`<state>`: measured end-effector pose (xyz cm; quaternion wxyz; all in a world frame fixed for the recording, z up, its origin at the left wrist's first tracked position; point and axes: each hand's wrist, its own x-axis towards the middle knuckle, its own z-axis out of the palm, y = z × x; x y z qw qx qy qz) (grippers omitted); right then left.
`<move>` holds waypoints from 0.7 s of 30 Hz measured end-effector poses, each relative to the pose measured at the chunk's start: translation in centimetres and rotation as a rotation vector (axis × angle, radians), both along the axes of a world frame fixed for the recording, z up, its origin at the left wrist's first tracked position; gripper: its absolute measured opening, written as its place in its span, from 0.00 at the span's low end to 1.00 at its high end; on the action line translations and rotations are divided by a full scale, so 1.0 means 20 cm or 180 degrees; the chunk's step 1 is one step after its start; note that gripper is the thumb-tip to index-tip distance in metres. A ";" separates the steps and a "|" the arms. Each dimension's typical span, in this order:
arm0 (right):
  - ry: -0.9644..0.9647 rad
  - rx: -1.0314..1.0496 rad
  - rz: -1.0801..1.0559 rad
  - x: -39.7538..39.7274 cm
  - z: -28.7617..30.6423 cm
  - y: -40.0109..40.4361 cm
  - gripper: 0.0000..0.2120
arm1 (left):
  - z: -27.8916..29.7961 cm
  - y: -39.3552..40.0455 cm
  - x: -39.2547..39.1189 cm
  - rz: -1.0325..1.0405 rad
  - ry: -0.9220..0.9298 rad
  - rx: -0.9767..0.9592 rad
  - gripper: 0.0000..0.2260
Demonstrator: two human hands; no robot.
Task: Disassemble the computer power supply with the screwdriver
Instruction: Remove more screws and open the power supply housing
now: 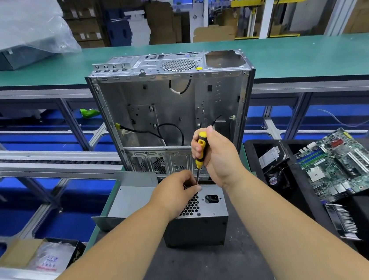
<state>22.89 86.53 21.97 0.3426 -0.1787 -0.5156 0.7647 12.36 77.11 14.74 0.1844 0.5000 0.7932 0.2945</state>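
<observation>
Supply (197,221) standing on dark mat (205,273), near centre, vent face up; casing apparently closed, so judged early, screws remaining. Driver (200,154) gripped upright in right hand (217,156), fingers wrapped round handle, tip down at far top edge. Left hand (175,189) curled at tip, pinching or steadying; cannot tell which. Loose grey panel (126,199) touching left side. Empty case (173,109) close behind, restricting far travel. Tray (271,143) with board (342,165) to right. Mat edge left drops toward conveyor (32,161); open room near side.
</observation>
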 end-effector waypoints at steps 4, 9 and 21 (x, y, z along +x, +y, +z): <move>0.0157 0.0058 0.0026 -0.01 -0.01 -0.02 0.17 | 0.00 0.00 0.00 -0.0003 0.0013 -0.0009 0.10; -0.0356 0.0360 -0.0303 0.00 -0.01 0.00 0.10 | 0.01 -0.01 0.01 -0.0018 0.0029 0.0078 0.10; -0.0622 0.0432 -0.0162 -0.01 0.05 0.00 0.19 | 0.00 -0.02 0.01 -0.0017 0.0105 0.0099 0.10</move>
